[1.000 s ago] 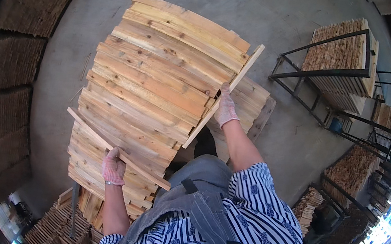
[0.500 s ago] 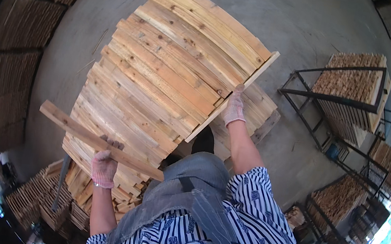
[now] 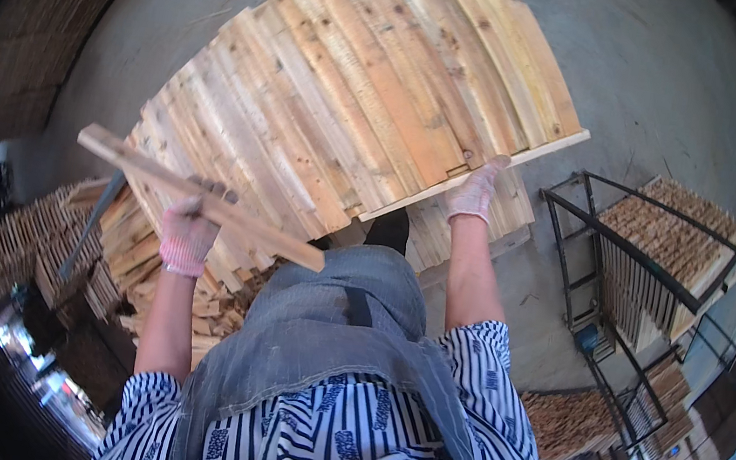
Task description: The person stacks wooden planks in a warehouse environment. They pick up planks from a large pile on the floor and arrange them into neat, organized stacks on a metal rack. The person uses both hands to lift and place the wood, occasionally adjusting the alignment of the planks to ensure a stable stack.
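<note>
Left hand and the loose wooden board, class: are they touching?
Touching: the head view shows the left hand closed around the loose wooden board near its middle.

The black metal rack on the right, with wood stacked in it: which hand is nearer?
Right. The right hand is on the pale strip, left of the rack; the left hand holds a loose board, much farther left.

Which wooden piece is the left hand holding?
The strip slanting toward the apron; unlike the boards lying side by side, it is gripped in the left hand.
</note>
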